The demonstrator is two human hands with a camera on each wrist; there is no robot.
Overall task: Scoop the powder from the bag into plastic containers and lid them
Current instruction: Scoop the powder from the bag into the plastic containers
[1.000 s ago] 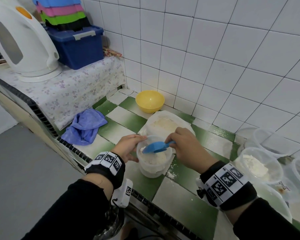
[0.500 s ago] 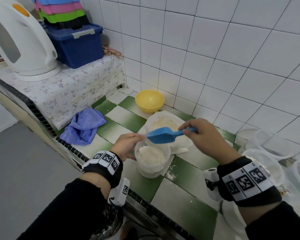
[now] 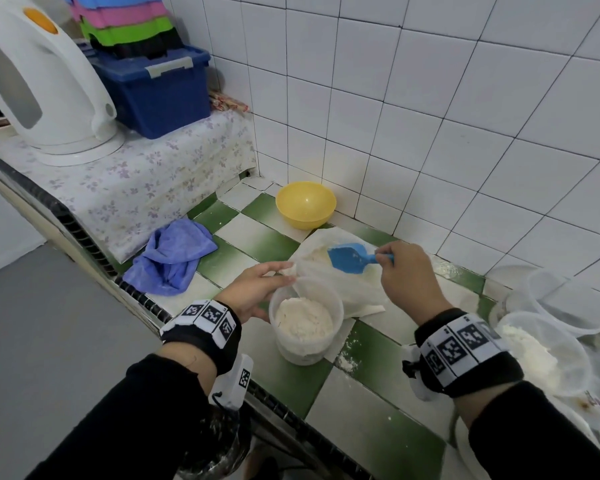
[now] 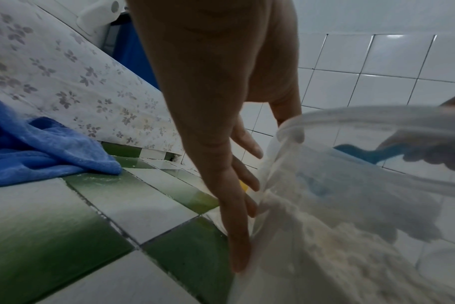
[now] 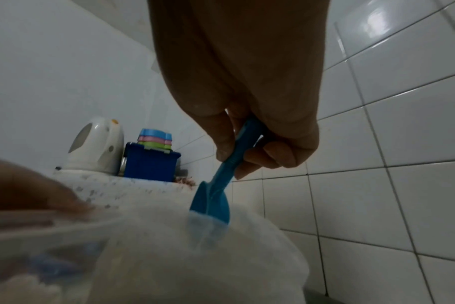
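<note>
A clear plastic container (image 3: 305, 323) partly filled with white powder stands on the green-and-white tiled counter (image 3: 378, 441). My left hand (image 3: 257, 289) rests against its left wall. In the left wrist view the fingers (image 4: 240, 236) lie straight along the container (image 4: 351, 205), with the thumb at the rim. Behind the container lies the white powder bag (image 3: 347, 285), its mouth open. My right hand (image 3: 385, 258) grips the handle of a blue scoop (image 3: 349, 258), whose bowl is at the bag's mouth. In the right wrist view the scoop (image 5: 213, 201) dips behind the bag's edge (image 5: 195, 257).
A yellow bowl (image 3: 305, 204) sits by the wall behind the bag. A blue cloth (image 3: 174, 258) lies at the left. Other plastic containers stand at the right, one with powder (image 3: 548, 351). A white kettle (image 3: 42, 81) and a blue box (image 3: 156, 88) stand on the raised shelf.
My right hand lifted the scoop out of the container and carried it back to the bag's mouth. My left hand stayed at the container.
</note>
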